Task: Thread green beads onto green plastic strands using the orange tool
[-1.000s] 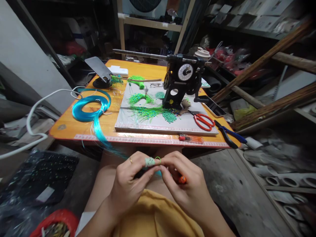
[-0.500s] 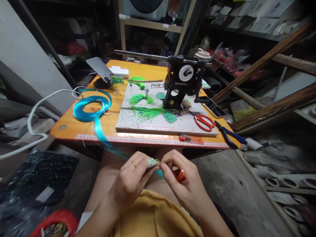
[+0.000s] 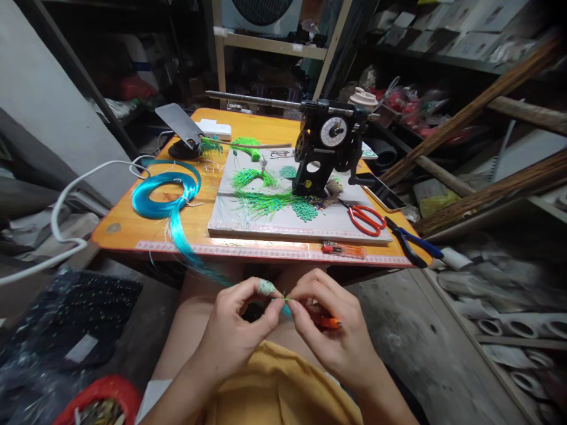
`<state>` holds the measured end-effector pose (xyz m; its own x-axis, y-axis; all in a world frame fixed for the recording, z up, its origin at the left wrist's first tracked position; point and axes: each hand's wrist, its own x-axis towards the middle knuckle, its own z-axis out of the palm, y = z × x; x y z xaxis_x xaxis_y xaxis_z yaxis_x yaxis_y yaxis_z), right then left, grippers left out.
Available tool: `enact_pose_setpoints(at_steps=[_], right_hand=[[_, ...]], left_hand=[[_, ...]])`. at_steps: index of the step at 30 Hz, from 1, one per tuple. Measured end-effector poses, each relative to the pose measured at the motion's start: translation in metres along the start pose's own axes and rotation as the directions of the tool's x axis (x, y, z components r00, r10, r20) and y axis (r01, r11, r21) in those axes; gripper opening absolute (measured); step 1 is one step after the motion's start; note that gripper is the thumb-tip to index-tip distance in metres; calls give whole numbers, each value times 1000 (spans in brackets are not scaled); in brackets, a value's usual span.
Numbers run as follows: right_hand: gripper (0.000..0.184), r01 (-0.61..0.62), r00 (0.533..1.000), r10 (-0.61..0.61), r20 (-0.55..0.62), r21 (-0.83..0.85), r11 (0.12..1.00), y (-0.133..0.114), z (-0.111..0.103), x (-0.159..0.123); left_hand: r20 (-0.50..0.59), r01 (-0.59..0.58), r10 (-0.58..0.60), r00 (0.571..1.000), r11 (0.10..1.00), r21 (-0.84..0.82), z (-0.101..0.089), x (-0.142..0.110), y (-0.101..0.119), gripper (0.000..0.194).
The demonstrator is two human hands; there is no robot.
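Over my lap, my left hand (image 3: 245, 321) pinches a thin green thread (image 3: 286, 298) between thumb and forefinger. Patterned pale-green tape (image 3: 266, 287) wraps one of its fingers. Facing it, my right hand (image 3: 334, 324) pinches the same thread close by, so the fingertips of both hands almost touch. A small orange-handled tool (image 3: 328, 322) is tucked in the right palm under curled fingers; its working end is hidden. Shiny blue fibre shows just below the fingertips, and a coiled blue fibre hank (image 3: 153, 203) trails from the table towards my lap.
On the wooden table (image 3: 117, 227) a board (image 3: 248, 223) carries green beaded strands (image 3: 261, 203), loose beads (image 3: 305, 211) and a black hand-cranked winder (image 3: 316, 153). Red-handled scissors (image 3: 367, 219), pliers (image 3: 410, 239) and an orange cutter (image 3: 343, 250) lie near the right front. A red-rimmed bin (image 3: 117, 386) is low left.
The green thread's small loop has drawn down into a tight bit between the fingertips. My left fingers have shifted and spread wider apart, and the orange tool has turned within my right hand.
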<state>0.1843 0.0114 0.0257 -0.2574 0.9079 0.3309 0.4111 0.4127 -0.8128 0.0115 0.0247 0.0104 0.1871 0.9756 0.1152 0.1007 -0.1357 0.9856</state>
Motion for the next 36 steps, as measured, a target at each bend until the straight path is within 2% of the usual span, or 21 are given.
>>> enact_pose_setpoints(at_steps=[5, 11, 17, 33, 36], right_hand=[[9, -58, 997, 61, -38, 63, 996, 1, 7, -4], [7, -238, 969, 212, 130, 241, 941, 0, 24, -10], [16, -221, 973, 196, 125, 223, 949, -3, 26, -11], [16, -198, 972, 171, 159, 177, 964, -4, 22, -11], [14, -247, 960, 219, 175, 155, 957, 0, 23, -12]], left_hand=[[-40, 186, -206, 978, 940, -285, -1, 4, 0, 18], [13, 287, -329, 944, 803, -522, -1, 3, -2, 33], [11, 284, -326, 945, 808, -516, 1, 0, -3, 33], [-3, 242, -282, 959, 829, -503, 0, 1, -6, 27], [-21, 223, -272, 962, 827, -516, -1, 1, -7, 27]])
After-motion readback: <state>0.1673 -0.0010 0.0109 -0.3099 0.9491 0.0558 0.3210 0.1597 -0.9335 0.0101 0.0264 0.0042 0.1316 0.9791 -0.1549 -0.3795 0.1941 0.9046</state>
